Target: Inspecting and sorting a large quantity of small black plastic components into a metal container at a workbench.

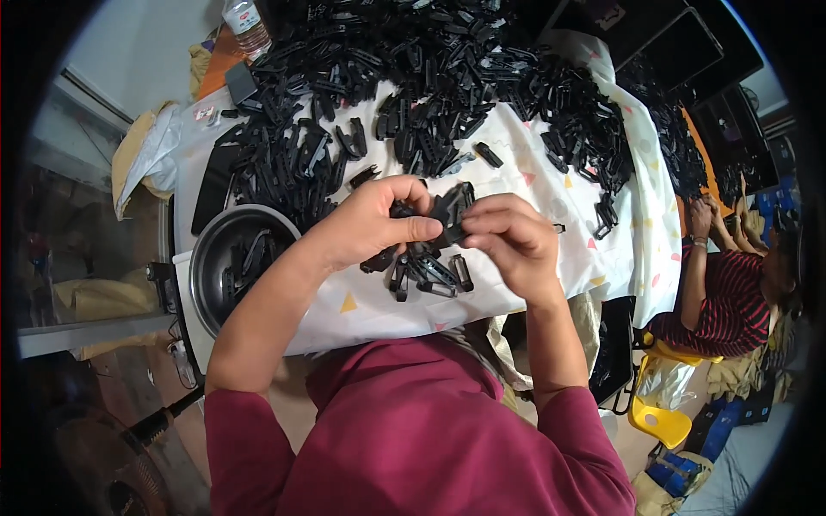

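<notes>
Over the near middle of the table, both my hands hold one small black plastic part [454, 209]. My left hand [383, 215] pinches it from the left, thumb pointing across to it. From the right, the fingers and thumb of my right hand [514, 236] close on its other side. Under and just in front of my hands lies a small group of black clip-like plastic parts [430, 273], partly covered by my left hand. The exact shape of the held part is hard to make out between the fingers.
A big heap of black plastic parts [413, 60] covers the far side of the patterned white tablecloth [508, 163]. A metal bowl [200, 275] with some parts stands at left, a plastic bottle [247, 30] at the far left. Another person [723, 292] sits at right near a yellow chair [658, 421].
</notes>
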Action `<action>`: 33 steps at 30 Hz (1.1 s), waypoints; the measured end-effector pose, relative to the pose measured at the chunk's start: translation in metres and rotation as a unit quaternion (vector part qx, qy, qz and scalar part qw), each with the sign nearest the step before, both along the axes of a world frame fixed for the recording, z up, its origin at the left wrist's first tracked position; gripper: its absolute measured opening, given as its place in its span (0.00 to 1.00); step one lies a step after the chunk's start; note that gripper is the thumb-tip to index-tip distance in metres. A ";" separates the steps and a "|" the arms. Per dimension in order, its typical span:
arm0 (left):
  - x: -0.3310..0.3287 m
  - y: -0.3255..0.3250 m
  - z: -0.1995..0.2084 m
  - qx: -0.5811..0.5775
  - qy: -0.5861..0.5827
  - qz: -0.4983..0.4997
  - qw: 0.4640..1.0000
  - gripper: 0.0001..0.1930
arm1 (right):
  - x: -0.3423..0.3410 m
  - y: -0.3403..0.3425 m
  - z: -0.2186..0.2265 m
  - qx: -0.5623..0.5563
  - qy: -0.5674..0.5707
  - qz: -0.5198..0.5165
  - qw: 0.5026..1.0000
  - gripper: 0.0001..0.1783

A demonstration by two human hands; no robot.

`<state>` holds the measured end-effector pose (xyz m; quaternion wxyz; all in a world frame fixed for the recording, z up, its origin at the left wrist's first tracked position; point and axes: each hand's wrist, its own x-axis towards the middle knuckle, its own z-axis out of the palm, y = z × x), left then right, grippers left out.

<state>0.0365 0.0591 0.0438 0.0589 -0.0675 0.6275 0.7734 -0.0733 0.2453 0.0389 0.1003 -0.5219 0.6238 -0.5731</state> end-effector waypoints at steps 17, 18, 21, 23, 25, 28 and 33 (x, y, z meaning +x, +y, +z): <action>0.015 0.008 0.002 -0.233 0.074 -0.036 0.969 0.13 | 0.040 0.002 -0.009 -0.052 0.148 -0.103 0.982 0.13; 0.017 0.009 0.005 -0.234 0.074 -0.036 0.969 0.13 | 0.043 0.003 -0.010 -0.053 0.149 -0.102 0.982 0.13; 0.028 0.019 0.014 -0.473 0.128 -0.026 0.871 0.21 | 0.052 0.008 -0.018 -0.018 0.124 -0.115 0.985 0.17; 0.035 0.018 0.004 -0.483 0.133 -0.025 0.865 0.19 | 0.062 0.002 -0.009 0.020 0.090 -0.139 0.986 0.18; 0.045 0.018 -0.003 -0.500 0.167 -0.020 0.849 0.18 | 0.068 0.004 -0.005 0.102 0.020 -0.092 0.990 0.21; 0.066 0.016 -0.005 -0.516 0.158 -0.054 0.840 0.19 | 0.082 0.012 -0.019 0.125 0.067 -0.055 0.988 0.21; 0.113 0.019 0.004 -0.607 0.007 0.074 0.791 0.18 | 0.061 -0.006 -0.036 0.173 0.088 -0.022 0.981 0.27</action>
